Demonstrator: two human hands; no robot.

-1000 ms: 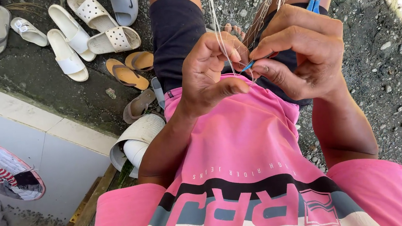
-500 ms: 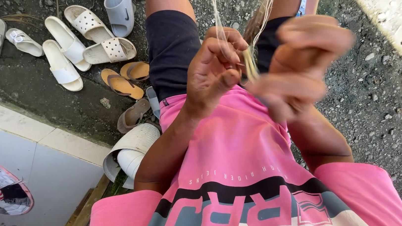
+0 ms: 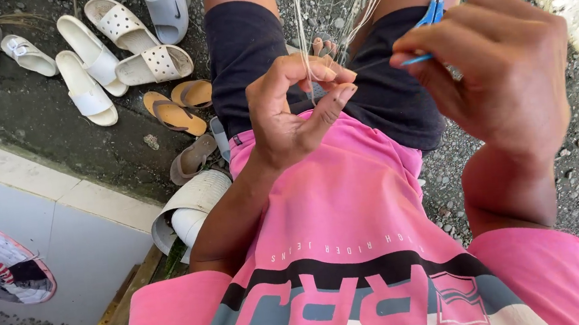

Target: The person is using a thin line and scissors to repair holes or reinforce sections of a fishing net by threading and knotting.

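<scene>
Twine (image 3: 302,32) pinched in left hand (image 3: 292,115), prob. taut

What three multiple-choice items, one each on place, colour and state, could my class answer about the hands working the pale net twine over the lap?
1. Where do the pairs of sandals lie?
A. on the dark ground left of the legs
B. on the lap
C. on the pale tiled ledge

2. What colour is the slim netting tool in the right hand?
A. red
B. blue
C. black

3. How is the left hand set?
A. flat open
B. closed fist
C. thumb and forefinger pinched on the twine

Answers: A, the sandals rest on the ground; B, the netting tool in the right hand shows blue; C, the left hand forms a ring pinching the pale net twine.
</scene>
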